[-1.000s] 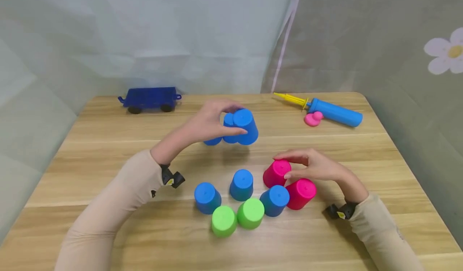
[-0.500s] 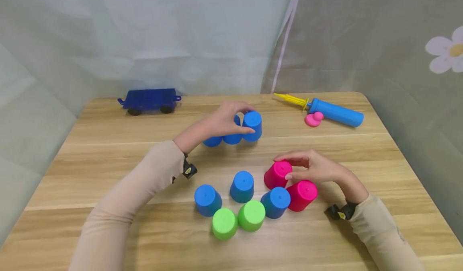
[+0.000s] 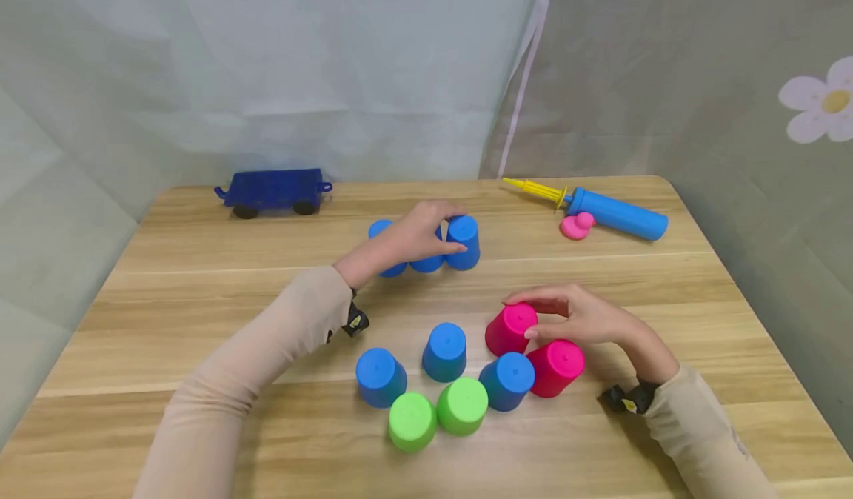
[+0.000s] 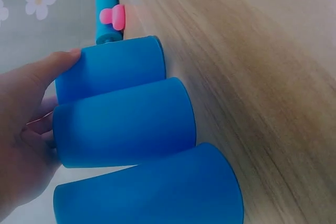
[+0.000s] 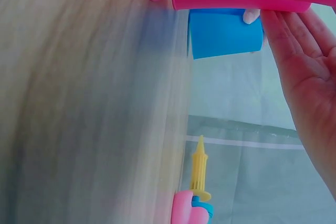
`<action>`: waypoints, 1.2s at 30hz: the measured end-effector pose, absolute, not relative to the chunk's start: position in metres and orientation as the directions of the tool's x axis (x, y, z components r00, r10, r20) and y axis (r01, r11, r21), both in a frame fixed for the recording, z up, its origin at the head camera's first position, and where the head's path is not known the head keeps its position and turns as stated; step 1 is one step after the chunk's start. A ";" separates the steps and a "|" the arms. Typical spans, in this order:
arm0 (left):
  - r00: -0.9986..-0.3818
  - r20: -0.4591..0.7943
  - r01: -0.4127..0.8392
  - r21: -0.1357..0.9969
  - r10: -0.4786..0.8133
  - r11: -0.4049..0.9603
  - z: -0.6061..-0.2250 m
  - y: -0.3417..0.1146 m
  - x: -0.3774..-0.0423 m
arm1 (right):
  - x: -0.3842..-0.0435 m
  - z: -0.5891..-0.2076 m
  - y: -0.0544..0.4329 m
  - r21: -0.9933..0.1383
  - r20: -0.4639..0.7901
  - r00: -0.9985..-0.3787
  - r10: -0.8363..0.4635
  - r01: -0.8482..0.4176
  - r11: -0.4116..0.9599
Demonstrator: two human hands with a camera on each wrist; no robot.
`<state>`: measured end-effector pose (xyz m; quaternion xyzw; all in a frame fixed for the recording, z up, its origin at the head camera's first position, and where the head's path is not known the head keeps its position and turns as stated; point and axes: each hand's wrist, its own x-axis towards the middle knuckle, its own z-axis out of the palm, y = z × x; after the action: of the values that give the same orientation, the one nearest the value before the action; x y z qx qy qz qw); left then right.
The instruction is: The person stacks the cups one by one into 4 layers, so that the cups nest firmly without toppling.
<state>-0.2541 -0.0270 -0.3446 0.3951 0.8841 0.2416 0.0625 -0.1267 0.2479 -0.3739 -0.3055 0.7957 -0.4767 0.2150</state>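
Observation:
My left hand (image 3: 421, 234) pinches an upside-down blue cup (image 3: 464, 243) at the right end of a back row of three. The row's middle cup (image 3: 428, 264) and left cup (image 3: 380, 226) are partly hidden behind the hand. All three line up side by side in the left wrist view, the held cup (image 4: 113, 69) farthest away. My right hand (image 3: 583, 315) grips an upside-down pink cup (image 3: 509, 330) between thumb and fingers. Right by it stands a second pink cup (image 3: 557, 369).
Nearer the front stand three blue cups (image 3: 444, 352) and two green cups (image 3: 413, 421), all upside down. A dark blue toy wagon (image 3: 275, 190) is at the back left. At the back right lie a blue and yellow hand pump (image 3: 620, 214) and a pink toy duck (image 3: 577, 226).
My left hand has moved right and lowered its blue cup from in front of the row to the row's right end. The right hand keeps its hold on the pink cup.

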 end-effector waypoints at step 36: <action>-0.645 0.452 0.764 0.358 0.616 0.537 -0.331 -0.096 -0.186 | -0.131 -0.376 0.248 -0.914 -0.094 -0.711 -0.697 -0.215 0.343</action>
<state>-0.1857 -0.0964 -0.3307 0.3983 0.8660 0.2695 -0.1370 -0.1312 0.2480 -0.3761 -0.2913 0.7823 -0.4936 0.2440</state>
